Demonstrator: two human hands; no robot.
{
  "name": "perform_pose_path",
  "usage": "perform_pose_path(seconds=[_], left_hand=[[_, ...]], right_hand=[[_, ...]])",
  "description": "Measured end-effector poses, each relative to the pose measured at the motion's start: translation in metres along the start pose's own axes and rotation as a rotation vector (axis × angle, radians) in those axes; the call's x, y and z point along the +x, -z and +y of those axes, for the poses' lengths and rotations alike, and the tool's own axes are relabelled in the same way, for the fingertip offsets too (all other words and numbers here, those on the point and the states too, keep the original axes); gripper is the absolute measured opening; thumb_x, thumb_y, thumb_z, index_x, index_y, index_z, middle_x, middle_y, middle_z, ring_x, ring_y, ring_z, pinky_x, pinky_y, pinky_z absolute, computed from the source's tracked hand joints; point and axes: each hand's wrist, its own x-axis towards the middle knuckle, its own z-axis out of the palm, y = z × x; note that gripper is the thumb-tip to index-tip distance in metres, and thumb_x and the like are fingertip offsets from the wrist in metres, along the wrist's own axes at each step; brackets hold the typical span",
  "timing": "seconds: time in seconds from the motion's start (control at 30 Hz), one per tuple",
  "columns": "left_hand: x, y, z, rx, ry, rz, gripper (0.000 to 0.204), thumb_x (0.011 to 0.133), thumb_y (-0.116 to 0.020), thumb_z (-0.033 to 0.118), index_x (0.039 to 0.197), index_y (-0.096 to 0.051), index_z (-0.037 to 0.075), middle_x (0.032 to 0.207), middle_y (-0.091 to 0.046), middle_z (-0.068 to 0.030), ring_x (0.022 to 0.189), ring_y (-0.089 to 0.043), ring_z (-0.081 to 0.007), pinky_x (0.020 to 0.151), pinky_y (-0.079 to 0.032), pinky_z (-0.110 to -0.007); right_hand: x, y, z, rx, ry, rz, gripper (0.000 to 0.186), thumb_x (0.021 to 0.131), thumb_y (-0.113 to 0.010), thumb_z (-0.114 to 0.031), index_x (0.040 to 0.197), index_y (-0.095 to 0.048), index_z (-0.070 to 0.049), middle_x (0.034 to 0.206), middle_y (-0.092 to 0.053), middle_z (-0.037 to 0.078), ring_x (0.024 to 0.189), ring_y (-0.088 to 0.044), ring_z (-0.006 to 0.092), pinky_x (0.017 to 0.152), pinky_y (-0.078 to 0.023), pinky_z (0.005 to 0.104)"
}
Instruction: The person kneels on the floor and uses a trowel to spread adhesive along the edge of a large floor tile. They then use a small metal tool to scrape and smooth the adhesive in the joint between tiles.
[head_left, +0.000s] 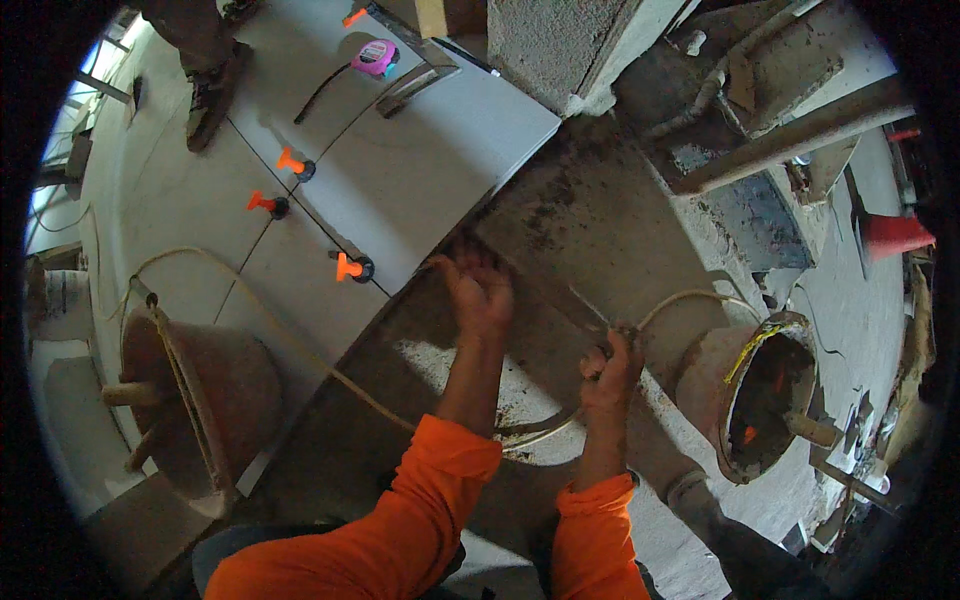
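My left hand [475, 290] is open, its curled fingers apart at the dark strip of floor [580, 210] beside the edge of the pale tiles [480, 120]; whether they touch the tile edge is unclear. To its right, my right hand [610, 370] is closed on a thin metal tool [586, 305] that points up and left, its exact kind unclear. A pale cord [690, 295] loops behind that hand and crosses the floor. Orange-topped tile levelling clips [350, 268] stand along the tile joints, left of my left hand.
A worn bucket [230, 400] sits at left, another [720, 390] at right. A pink tape measure [372, 58] and a co-worker's shoe [208, 100] are on the tiles. A concrete column [530, 50], a long bar [770, 145] and a red cone [890, 235] lie toward the top and right.
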Motion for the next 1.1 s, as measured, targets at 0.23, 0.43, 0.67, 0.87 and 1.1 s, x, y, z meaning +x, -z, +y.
perform_pose_path(seconds=[0.23,0.43,0.67,0.87,1.1], left_hand=[[0.003,0.007,-0.001,-0.054,0.024,-0.06,0.078,0.088,-0.049,0.072,0.142,-0.049,0.016,0.143,-0.051,-0.0035,0.137,-0.04,-0.0209,0.118,-0.025,-0.044],[-0.001,0.006,-0.001,-0.06,0.009,-0.077,0.086,0.086,-0.042,0.077,0.145,-0.046,0.015,0.148,-0.046,-0.0039,0.138,-0.039,-0.0241,0.119,-0.024,-0.046],[-0.004,0.0,0.002,-0.057,0.058,-0.078,0.084,0.089,-0.039,0.077,0.143,-0.048,0.014,0.144,-0.051,-0.0032,0.133,-0.045,-0.0222,0.116,-0.028,-0.039],[0.0,0.006,0.003,-0.054,0.029,-0.145,0.084,0.086,-0.047,0.077,0.14,-0.05,0.014,0.146,-0.049,-0.0038,0.134,-0.043,-0.0236,0.117,-0.028,-0.045],[-0.002,0.002,0.0,-0.265,0.109,-0.316,0.085,0.086,-0.051,0.073,0.144,-0.045,0.011,0.15,-0.046,-0.0059,0.143,-0.035,-0.0238,0.119,-0.025,-0.051]], right_hand=[[-0.004,-0.014,0.001,0.001,-0.021,0.024,0.041,0.085,-0.065,-0.015,0.124,-0.049,-0.011,0.09,-0.049,0.004,0.062,-0.048,0.014,0.044,-0.04,0.0285],[0.002,0.0,0.011,0.024,0.006,0.016,0.046,0.085,-0.063,-0.014,0.128,-0.049,-0.013,0.099,-0.049,0.005,0.071,-0.049,0.0151,0.052,-0.041,0.0311],[-0.005,-0.005,0.004,-0.029,-0.027,0.06,0.035,0.087,-0.063,-0.016,0.119,-0.051,-0.012,0.096,-0.049,0.005,0.073,-0.048,0.0154,0.05,-0.04,0.0297],[-0.012,-0.017,-0.002,-0.097,0.055,0.028,0.022,0.087,-0.062,-0.014,0.105,-0.051,-0.015,0.081,-0.049,0.0,0.053,-0.04,0.0098,0.045,-0.034,0.0233],[-0.007,0.016,0.002,0.032,0.034,0.128,0.03,0.09,-0.059,-0.018,0.117,-0.049,-0.009,0.087,-0.053,0.005,0.054,-0.045,0.0131,0.046,-0.038,0.0285]])
